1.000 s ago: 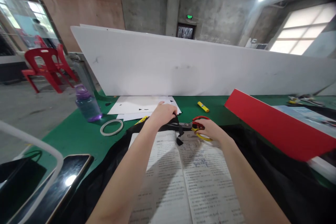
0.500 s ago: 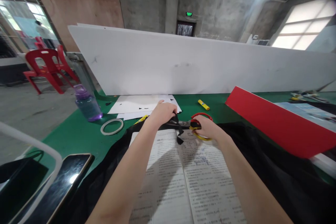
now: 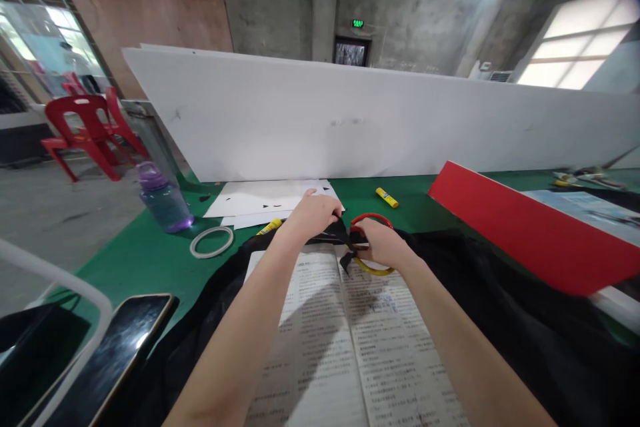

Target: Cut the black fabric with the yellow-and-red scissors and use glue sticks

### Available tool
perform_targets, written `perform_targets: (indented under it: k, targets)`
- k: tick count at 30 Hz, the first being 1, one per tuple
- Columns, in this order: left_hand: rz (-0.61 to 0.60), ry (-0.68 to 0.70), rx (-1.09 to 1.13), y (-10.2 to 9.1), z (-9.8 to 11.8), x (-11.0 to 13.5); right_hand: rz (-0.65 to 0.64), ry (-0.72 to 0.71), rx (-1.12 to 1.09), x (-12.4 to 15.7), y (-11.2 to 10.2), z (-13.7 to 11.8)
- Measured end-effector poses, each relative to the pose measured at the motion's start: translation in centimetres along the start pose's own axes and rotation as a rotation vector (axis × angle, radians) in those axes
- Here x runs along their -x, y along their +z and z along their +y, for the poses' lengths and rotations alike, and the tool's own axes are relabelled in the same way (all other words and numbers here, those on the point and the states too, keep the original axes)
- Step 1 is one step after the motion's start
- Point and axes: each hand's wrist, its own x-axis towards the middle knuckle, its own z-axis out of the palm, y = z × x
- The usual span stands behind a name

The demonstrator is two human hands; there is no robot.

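Observation:
My left hand is closed on a piece of black cloth at the far edge of an open book. My right hand grips scissors with red and yellow handles, whose blades point left into the black cloth between my two hands. A strip of the cloth hangs down over the book's top edge. The book lies open on a larger black cloth spread over the green table.
White paper sheets, a tape ring, a purple bottle and a yellow glue stick lie beyond my hands. A red board leans at the right. A phone sits at the near left. A white panel stands behind.
My right hand has moved the scissors left, closer to my left hand, and the blades now reach into the black cloth. The camera has shifted slightly.

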Motion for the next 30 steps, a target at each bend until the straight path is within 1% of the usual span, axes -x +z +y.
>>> perform_targets:
  k: [5,12,20,24,30]
  targets:
    - [0.02,-0.001,0.028,-0.2,-0.1,0.0,0.021,-0.023,0.174,0.1,-0.2,-0.2]
    - [0.024,0.0,0.048,-0.5,-0.2,0.1,-0.045,0.003,0.268,0.2,-0.6,-0.1]
    - [0.08,0.014,0.058,-0.4,-0.9,0.0,-0.078,0.02,0.262,0.3,-1.1,-0.4]
    - [0.125,0.023,0.046,-0.6,-0.9,0.1,-0.092,0.075,0.253,0.4,-0.9,-0.5]
    - [0.135,0.011,0.05,-1.0,-0.6,0.3,0.009,0.091,0.223,0.4,-0.7,-0.7]
